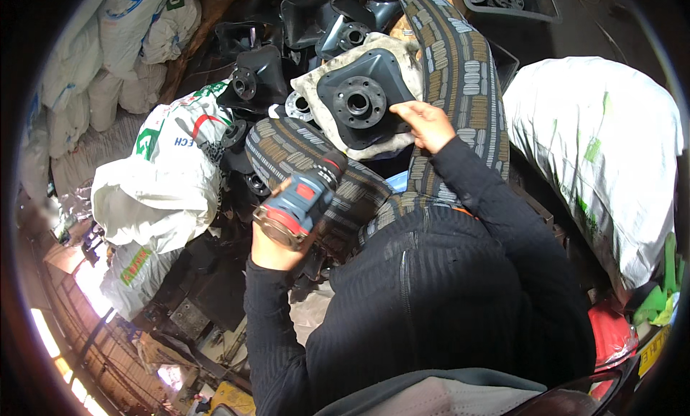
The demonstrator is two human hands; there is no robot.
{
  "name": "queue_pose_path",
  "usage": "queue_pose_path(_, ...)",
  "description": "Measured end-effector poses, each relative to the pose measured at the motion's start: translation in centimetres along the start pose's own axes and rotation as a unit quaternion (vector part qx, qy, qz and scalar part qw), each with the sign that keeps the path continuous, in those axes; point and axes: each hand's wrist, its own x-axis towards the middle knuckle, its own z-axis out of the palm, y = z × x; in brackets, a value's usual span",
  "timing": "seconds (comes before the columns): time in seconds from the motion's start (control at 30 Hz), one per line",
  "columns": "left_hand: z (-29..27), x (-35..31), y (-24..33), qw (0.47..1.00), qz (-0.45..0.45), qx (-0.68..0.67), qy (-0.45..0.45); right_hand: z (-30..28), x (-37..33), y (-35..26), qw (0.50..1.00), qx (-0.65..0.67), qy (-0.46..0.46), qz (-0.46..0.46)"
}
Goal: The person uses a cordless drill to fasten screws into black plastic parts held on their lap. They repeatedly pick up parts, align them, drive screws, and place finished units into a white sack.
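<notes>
Black flanged plate (372, 110) lies on cloth (399, 51); left grip (273, 252) wrapped round drill (298, 200), right grip (428, 126) nearly pinched at plate edge, contents unclear. Likely fastening step; next wants drill aligned.

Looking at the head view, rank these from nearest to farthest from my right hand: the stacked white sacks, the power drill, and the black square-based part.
From the right hand:
1. Black square-based part: just left, its edge at the fingertips.
2. Power drill: lower left, in the left hand.
3. Stacked white sacks: far off, upper left.
</notes>
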Motion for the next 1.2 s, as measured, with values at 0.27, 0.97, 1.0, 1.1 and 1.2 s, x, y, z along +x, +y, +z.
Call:
queue_pose_path(0.27,4.0,-2.8,2.8,0.941,-0.189,-0.206,-0.193,1.8,4.9,0.4,0.995,-0.031,0.095,-0.028)
queue_pose_path(0.97,13.0,17.0,-5.8,0.971,-0.121,-0.129,0.158,3.7,5.9,-0.2,0.997,0.011,0.027,-0.073)
queue_pose_path(1.0,13.1,17.0,-5.7,0.972,-0.131,-0.131,0.147,3.7,5.8,-0.2,0.997,0.011,0.033,-0.066)
queue_pose_path(1.1,13.3,17.0,-5.8,0.971,-0.132,-0.137,0.147,3.6,5.7,-0.1,0.996,0.036,0.027,-0.073)
queue_pose_path(1.2,13.4,17.0,-5.8,0.971,-0.132,-0.131,0.149,3.6,6.2,0.4,0.996,0.028,0.031,-0.084)
